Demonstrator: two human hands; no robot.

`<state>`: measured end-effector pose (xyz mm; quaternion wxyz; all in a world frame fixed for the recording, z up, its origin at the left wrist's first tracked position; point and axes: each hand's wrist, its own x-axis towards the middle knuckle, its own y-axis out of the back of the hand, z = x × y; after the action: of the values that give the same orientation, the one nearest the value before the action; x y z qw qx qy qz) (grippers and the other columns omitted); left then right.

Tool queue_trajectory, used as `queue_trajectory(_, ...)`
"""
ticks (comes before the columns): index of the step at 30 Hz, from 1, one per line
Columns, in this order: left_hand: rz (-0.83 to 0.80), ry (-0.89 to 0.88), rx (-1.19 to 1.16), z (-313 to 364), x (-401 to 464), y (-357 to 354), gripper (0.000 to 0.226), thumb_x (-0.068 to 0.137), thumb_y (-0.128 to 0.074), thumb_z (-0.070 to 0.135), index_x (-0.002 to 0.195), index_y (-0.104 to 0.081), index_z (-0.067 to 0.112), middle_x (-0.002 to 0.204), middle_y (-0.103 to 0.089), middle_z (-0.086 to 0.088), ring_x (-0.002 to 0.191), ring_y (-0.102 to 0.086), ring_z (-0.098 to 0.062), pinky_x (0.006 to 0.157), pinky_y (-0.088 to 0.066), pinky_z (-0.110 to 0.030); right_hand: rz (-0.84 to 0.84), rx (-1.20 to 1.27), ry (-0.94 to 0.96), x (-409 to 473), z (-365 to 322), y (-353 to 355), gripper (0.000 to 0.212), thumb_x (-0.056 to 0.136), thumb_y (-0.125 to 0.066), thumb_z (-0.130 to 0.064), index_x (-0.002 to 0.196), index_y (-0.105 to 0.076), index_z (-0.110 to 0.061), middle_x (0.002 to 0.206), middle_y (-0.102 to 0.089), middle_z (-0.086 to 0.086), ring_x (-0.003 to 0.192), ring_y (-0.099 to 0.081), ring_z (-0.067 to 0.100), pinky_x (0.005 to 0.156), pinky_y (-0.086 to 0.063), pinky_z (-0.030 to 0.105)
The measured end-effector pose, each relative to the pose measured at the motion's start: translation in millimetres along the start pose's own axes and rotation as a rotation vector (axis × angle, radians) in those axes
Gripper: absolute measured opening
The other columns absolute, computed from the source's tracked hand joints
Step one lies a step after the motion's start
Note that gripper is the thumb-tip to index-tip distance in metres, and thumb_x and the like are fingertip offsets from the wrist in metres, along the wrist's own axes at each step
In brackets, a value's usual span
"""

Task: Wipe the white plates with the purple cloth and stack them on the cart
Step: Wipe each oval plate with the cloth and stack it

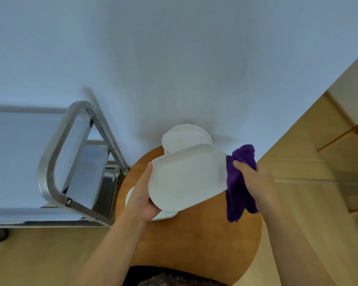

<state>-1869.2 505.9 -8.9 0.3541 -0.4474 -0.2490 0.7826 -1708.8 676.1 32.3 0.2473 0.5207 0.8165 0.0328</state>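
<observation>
1. Head view: the left hand (143, 195) grips the near-left edge of a white plate (187, 178), held tilted above the round wooden table (194, 240).
2. The right hand (254, 178) clutches the purple cloth (237, 193) against the plate's right edge.
3. More plates (185, 137) sit at the table's far edge; another plate (163, 215) lies under the held one.
4. The metal cart (56, 162) stands just beside the table's left edge.

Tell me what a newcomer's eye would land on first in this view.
First the large white plate, held tilted above the round wooden table by the left hand at its left edge. Next the purple cloth, gripped by the right hand against the plate's right edge. To the left stands the metal cart, and more white plates lie on the table behind.
</observation>
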Motion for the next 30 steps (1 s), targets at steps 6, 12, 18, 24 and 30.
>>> queue_trajectory(6, -0.017, -0.091, 0.075, 1.1, -9.4, -18.9, 0.046, 0.088, -0.043, 0.058, 0.105, -0.073, 0.028, 0.112, -0.07, -0.008, 0.097, -0.069, -0.027, 0.068, -0.056, -0.039, -0.031, -0.3, 0.423, -16.5, -11.0, -17.3, 0.05, 0.08, -0.045, -0.043, 0.12, -0.055, -0.013, 0.124, -0.058, 0.012, 0.117, -0.051, 0.027, 0.1, -0.04, 0.048)
queue_trajectory(12, 0.006, -0.208, 0.226, -14.0, -19.4, -38.9, 0.036, 0.086, -0.044, 0.055, 0.087, -0.075, 0.038, 0.096, -0.074, 0.001, 0.084, -0.072, -0.018, 0.058, -0.056, -0.031, 0.376, -0.442, 0.381, -11.3, -3.0, -58.2, 0.051, 0.094, -0.048, -0.023, 0.138, -0.034, -0.001, 0.146, -0.032, 0.019, 0.136, -0.025, 0.034, 0.113, -0.02, 0.037)
queue_trajectory(18, -0.021, -0.275, 0.401, -7.1, -20.8, -50.5, 0.041, 0.077, -0.047, 0.056, 0.103, -0.066, 0.031, 0.098, -0.074, 0.006, 0.089, -0.07, -0.01, 0.064, -0.055, -0.025, 0.3, -0.27, 0.506, -18.8, -11.7, -88.2, 0.053, 0.097, -0.045, -0.023, 0.145, -0.03, -0.005, 0.149, -0.036, 0.011, 0.138, -0.03, 0.024, 0.116, -0.02, 0.034)
queue_trajectory(24, 0.022, -0.307, 0.421, -5.6, -16.2, -50.7, 0.033, 0.087, -0.046, 0.052, 0.104, -0.07, 0.037, 0.108, -0.072, 0.008, 0.104, -0.065, -0.009, 0.083, -0.053, -0.025, 0.056, -0.371, 0.733, -42.6, -8.8, -114.1, 0.063, 0.095, -0.025, -0.041, 0.15, -0.007, -0.016, 0.157, -0.009, -0.006, 0.141, 0.0, 0.0, 0.108, 0.005, 0.008)
queue_trajectory(30, 0.004, -0.273, 0.109, -2.3, -16.3, -45.1, 0.057, 0.077, -0.047, 0.059, 0.122, -0.06, 0.026, 0.119, -0.067, 0.003, 0.11, -0.063, -0.01, 0.09, -0.047, -0.029, -0.312, -0.396, 0.815, -57.2, -12.1, -121.1, 0.056, 0.099, -0.034, -0.025, 0.149, -0.011, -0.013, 0.153, -0.008, -0.012, 0.142, -0.001, -0.002, 0.117, -0.002, 0.019)
